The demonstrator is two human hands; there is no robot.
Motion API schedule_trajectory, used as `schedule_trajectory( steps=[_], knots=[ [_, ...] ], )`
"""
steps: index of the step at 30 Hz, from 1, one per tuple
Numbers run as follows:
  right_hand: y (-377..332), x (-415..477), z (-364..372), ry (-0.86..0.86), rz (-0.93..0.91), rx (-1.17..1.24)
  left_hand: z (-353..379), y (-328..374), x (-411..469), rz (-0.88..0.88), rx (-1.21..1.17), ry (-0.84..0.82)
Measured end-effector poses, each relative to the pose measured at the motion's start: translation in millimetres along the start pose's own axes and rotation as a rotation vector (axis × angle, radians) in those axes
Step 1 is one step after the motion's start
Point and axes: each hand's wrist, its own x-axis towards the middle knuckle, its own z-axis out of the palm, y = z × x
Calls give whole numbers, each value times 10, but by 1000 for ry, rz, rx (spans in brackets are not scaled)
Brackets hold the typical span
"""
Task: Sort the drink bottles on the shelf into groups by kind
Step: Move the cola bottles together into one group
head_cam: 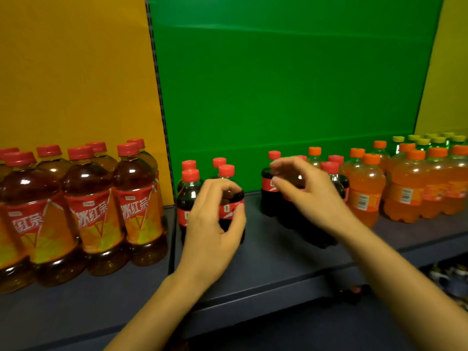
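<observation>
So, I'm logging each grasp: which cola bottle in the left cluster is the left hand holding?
The front-right cola bottle: only it has the left hand curled round its label.

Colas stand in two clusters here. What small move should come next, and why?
Likely the right hand should take the nearest cola from the right cluster and slide it left across the bare shelf to the cluster where the left hand grips a cola bottle. The right cluster stands against the orange sodas, so colas are not yet one group.

dim, saturated | glare on bottles (131, 173) | right hand (304, 188) blurred | edges bowed
</observation>
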Motion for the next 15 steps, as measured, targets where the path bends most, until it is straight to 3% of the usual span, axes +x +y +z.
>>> schedule_trajectory(
  steps=[6, 10, 15],
  knots=[
    [-56, 540, -683, -83, -15, -174, 621, -22, 506, -241, -133, -143],
    [179, 922, -870, -430, 127, -421, 984, -169, 917, -493, -158, -180],
    [512, 1173, -853, -782, 222, -511, 1267, -378, 1275, -659, -49, -183]
  ],
)
